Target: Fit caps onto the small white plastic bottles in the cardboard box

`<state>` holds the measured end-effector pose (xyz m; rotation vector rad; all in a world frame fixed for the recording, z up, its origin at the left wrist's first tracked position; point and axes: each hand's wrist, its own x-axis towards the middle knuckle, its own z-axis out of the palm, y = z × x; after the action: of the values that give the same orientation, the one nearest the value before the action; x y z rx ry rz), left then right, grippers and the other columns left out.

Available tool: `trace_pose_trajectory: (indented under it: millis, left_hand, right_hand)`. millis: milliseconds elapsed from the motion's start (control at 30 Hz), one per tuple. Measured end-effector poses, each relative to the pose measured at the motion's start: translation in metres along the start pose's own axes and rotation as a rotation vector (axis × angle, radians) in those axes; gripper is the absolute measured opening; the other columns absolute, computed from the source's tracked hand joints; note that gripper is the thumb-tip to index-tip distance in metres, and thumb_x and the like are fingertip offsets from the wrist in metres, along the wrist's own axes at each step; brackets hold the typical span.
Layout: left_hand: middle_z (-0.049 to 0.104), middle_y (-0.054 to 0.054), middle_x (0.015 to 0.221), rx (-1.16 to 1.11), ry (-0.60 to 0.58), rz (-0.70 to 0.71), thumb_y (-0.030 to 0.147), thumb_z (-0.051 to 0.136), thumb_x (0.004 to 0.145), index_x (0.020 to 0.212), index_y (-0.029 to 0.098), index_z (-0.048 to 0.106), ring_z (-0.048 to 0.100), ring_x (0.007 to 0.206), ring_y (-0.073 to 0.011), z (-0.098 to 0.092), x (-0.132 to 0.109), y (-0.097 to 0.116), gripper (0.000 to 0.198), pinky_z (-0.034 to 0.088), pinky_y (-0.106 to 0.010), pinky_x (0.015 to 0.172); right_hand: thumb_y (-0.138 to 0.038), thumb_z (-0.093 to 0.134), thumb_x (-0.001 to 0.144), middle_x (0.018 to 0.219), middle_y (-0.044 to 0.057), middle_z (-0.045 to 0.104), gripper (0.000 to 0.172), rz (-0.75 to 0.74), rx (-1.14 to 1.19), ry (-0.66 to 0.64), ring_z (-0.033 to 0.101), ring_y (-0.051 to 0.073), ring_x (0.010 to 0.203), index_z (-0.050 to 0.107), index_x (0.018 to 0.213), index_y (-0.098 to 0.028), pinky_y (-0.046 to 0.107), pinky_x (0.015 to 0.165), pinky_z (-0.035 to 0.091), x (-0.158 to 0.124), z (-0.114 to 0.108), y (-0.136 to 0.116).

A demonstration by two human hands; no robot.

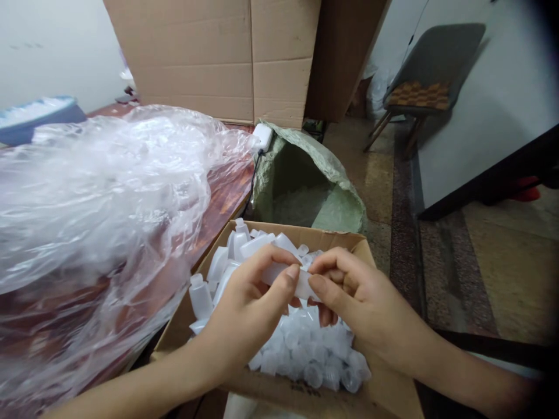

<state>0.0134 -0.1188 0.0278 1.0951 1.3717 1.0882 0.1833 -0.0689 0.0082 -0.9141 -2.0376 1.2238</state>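
Observation:
Over an open cardboard box [336, 240] full of small translucent white plastic bottles [201, 295] and caps [314, 372], my two hands meet. My left hand [247, 311] is closed around the body of one small white bottle [302, 285], thumb and fingers wrapped on it. My right hand [349, 299] pinches the right end of that same bottle between thumb and fingertips. The bottle is held just above the pile. What sits under my right fingertips at the bottle's end is hidden.
A big crumpled clear plastic bag [96, 209] covers the red-brown table [227, 198] on the left. A green woven sack [305, 180] stands open behind the box. Large cardboard boxes [218, 58] rise at the back; a grey chair [423, 75] stands far right on the tiled floor.

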Motion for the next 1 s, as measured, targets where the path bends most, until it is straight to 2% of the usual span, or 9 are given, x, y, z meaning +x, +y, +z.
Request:
trace_pose_trajectory:
  millis: [100,200,333,467,633,700,800,933,1000]
  left_hand:
    - [0.055,0.007,0.06,-0.148,-0.004,-0.113,0.04,0.06,0.089,0.085,0.021,0.057,0.051,0.046,-0.0048,0.0,0.0,0.002,0.02,0.042,-0.014,0.045]
    - [0.045,0.01,0.044,-0.345,-0.05,-0.284,0.042,0.059,0.089,0.081,0.021,0.053,0.04,0.035,-0.0039,0.001,0.0,0.002,0.024,0.033,-0.011,0.035]
    - [0.054,0.007,0.047,-0.36,-0.018,-0.246,0.041,0.06,0.088,0.082,0.02,0.053,0.048,0.041,-0.005,0.002,-0.003,0.002,0.023,0.039,-0.012,0.04]
    - [0.057,0.006,0.05,-0.135,0.034,-0.131,0.041,0.059,0.088,0.084,0.02,0.054,0.052,0.044,-0.0063,-0.002,-0.005,0.005,0.023,0.042,-0.014,0.044]
    - [0.056,0.007,0.05,-0.08,0.09,-0.068,0.041,0.059,0.088,0.081,0.021,0.053,0.05,0.041,-0.0061,-0.008,-0.005,0.01,0.022,0.039,-0.013,0.041]
    - [0.055,0.006,0.048,-0.058,0.101,-0.05,0.039,0.059,0.087,0.079,0.021,0.053,0.051,0.04,-0.0065,-0.008,-0.006,0.012,0.021,0.04,-0.013,0.04]
    - [0.055,0.006,0.046,-0.025,0.107,-0.054,0.038,0.06,0.085,0.077,0.02,0.053,0.05,0.038,-0.007,-0.007,-0.006,0.013,0.021,0.039,-0.013,0.038]
    - [0.052,0.007,0.041,-0.032,0.118,-0.094,0.037,0.059,0.084,0.074,0.02,0.052,0.047,0.033,-0.006,-0.007,-0.005,0.015,0.021,0.036,-0.012,0.035]
    - [0.05,0.008,0.039,-0.045,0.113,-0.13,0.035,0.058,0.084,0.073,0.02,0.051,0.044,0.03,-0.0057,-0.008,-0.005,0.017,0.02,0.034,-0.011,0.032]
  right_hand:
    - [-0.029,0.061,0.093,0.081,0.002,0.07,0.012,-0.444,-0.322,0.193,0.068,0.015,0.067,0.052,0.099,-0.022,0.027,0.059,0.057,-0.003,-0.003,0.003]
    - [-0.012,0.07,0.084,0.102,0.009,0.071,0.027,-0.862,-0.55,0.195,0.069,0.02,0.089,0.055,0.106,-0.019,0.033,0.077,0.059,-0.004,-0.007,0.008]
    - [-0.031,0.062,0.093,0.085,0.004,0.071,0.014,-0.512,-0.362,0.176,0.069,0.016,0.074,0.056,0.099,-0.02,0.026,0.066,0.057,0.0,-0.006,0.006]
    - [-0.056,0.04,0.098,0.055,-0.004,0.06,0.046,-0.086,-0.084,-0.034,0.058,0.01,0.046,0.057,0.074,-0.021,0.019,0.042,0.043,0.005,-0.006,-0.006]
    - [-0.052,0.054,0.093,0.07,-0.003,0.067,0.033,-0.174,-0.136,-0.042,0.062,0.011,0.057,0.061,0.1,-0.021,0.021,0.053,0.048,0.007,-0.009,-0.017]
    - [-0.046,0.05,0.097,0.068,-0.003,0.066,0.028,-0.163,-0.137,-0.088,0.062,0.011,0.057,0.062,0.092,-0.02,0.021,0.054,0.048,0.006,-0.009,-0.017]
    - [-0.049,0.028,0.103,0.061,-0.002,0.062,0.05,-0.124,-0.086,-0.172,0.059,0.01,0.052,0.063,0.083,-0.02,0.021,0.048,0.045,0.006,-0.01,-0.012]
    - [-0.057,0.032,0.099,0.074,0.003,0.066,0.056,-0.593,-0.408,0.036,0.063,0.018,0.062,0.046,0.134,-0.016,0.03,0.057,0.05,0.004,-0.016,0.004]
    - [-0.058,0.031,0.099,0.072,0.003,0.065,0.056,-0.662,-0.552,-0.017,0.062,0.019,0.06,0.048,0.133,-0.017,0.031,0.055,0.048,0.004,-0.019,0.012]
